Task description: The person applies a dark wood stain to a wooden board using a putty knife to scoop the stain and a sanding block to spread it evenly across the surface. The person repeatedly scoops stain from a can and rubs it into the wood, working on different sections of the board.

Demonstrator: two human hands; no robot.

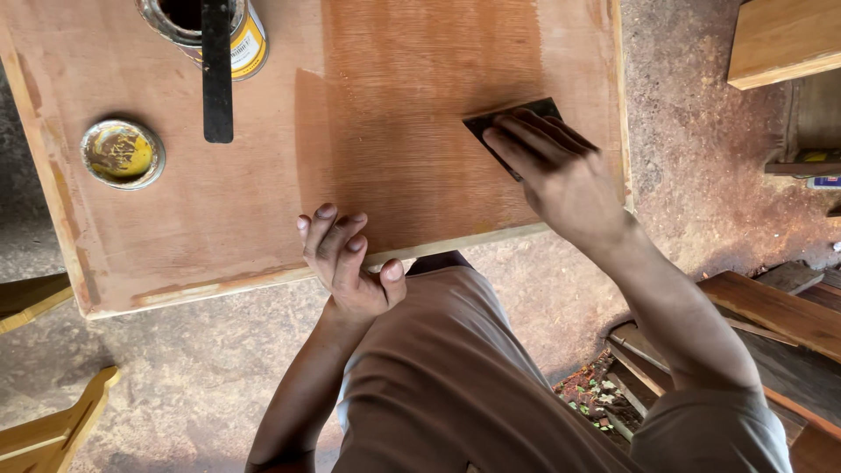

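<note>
Right hand (561,180): laid flat, fingers together and pressing down on a dark abrasive pad (512,131). The pad lies on the right half of the wooden board (263,219), inside a darker, freshly worked band of the surface. The hand holds the pad by pressure from above, not by a closed grip.

Left hand (349,263): fingers loosely curled and resting on the near edge of the board, thumb hooked at the lip. It grips nothing; it steadies the panel.

Board: large reddish-brown plywood panel serving as the worktop, pale strip along the near and left edges, left half lighter than the right.

Open tin (232,31): at the far edge, upper left, well apart from both hands. A black flat stick or brush handle (217,79) lies across its mouth and hangs over onto the board.

Tin lid (122,154): lying face up on the board's left side, yellowish residue inside.

Floor (701,175): rough concrete, timber offcuts to the right and lower left.

Risks, as judged from here:
- Pad held only by flat pressure; it could slip from under the fingers near the right edge and drag the fingertips over the surface.
- Left fingers rest close to the darker band; a smear or print is possible if that area is wet.
- Any jolt to the board could tip the open tin or dislodge the stick balanced on it.
- Uneven pressure may leave a visible border between the dark and light halves.
</note>
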